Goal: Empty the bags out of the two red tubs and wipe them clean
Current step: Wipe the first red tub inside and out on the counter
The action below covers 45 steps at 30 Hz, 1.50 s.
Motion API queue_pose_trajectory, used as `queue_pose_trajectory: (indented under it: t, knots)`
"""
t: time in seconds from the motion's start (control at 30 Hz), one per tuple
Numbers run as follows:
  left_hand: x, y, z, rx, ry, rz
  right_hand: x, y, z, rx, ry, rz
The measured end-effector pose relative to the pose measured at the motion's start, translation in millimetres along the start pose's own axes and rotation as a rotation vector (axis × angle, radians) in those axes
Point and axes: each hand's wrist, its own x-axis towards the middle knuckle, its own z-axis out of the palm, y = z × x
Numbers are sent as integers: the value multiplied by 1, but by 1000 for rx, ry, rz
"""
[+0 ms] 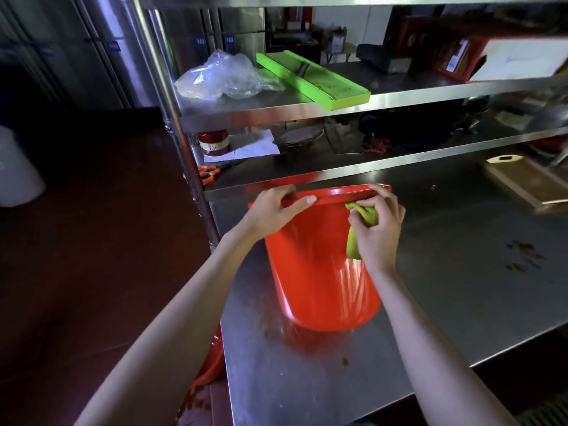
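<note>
1. Low at the left edge of the steel table (445, 302), part of a second red tub (212, 361) shows.
2. The left hand (273, 210) grips the far rim of the red tub (319, 272), thumb along the lip.
3. That tub lies tilted on the table, mouth facing away, under the shelf.
4. The right hand (378, 222) holds a bunched green cloth (361, 226) against the tub's wall just below the rim.

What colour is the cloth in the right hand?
Yellow-green, seen in the head view: the cloth is bunched in the right hand against the red tub.
</note>
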Motion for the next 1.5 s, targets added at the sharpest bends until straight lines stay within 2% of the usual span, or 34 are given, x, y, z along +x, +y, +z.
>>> queue_pose_trajectory:
  t: [0.13, 0.27, 0.5, 0.6, 0.77, 0.87, 1.0, 1.1, 1.2, 1.37, 1.5]
  knots:
    - [0, 8, 9, 30, 74, -3, -9, -18, 8, 1, 61, -23]
    - [5, 18, 13, 132, 160, 28, -39, -33, 23, -59, 9, -49]
    - [21, 14, 14, 270, 248, 56, -133, 0, 16, -78, -95, 18]
    - [23, 18, 20, 314, 246, 106, -103, -1, 17, -77, -85, -10]
    - [29, 28, 36, 410, 302, 134, -16, -22, 32, -117, 103, -27]
    - [34, 28, 34, 387, 286, 102, -37, -17, 40, -143, 84, -2]
    - [44, 23, 23, 347, 211, 8, -135, 12, 35, -216, -54, -88]
    - [47, 20, 19, 347, 168, -9, -191, 22, 25, -200, -142, -53]
    - [46, 22, 19, 340, 134, 15, -157, 15, 33, -210, -136, -81]
    - [49, 21, 18, 345, 127, -34, -68, -10, 45, -157, 27, -26]
    - [52, 13, 12, 352, 154, -78, -108, -2, 47, -209, 1, -52]
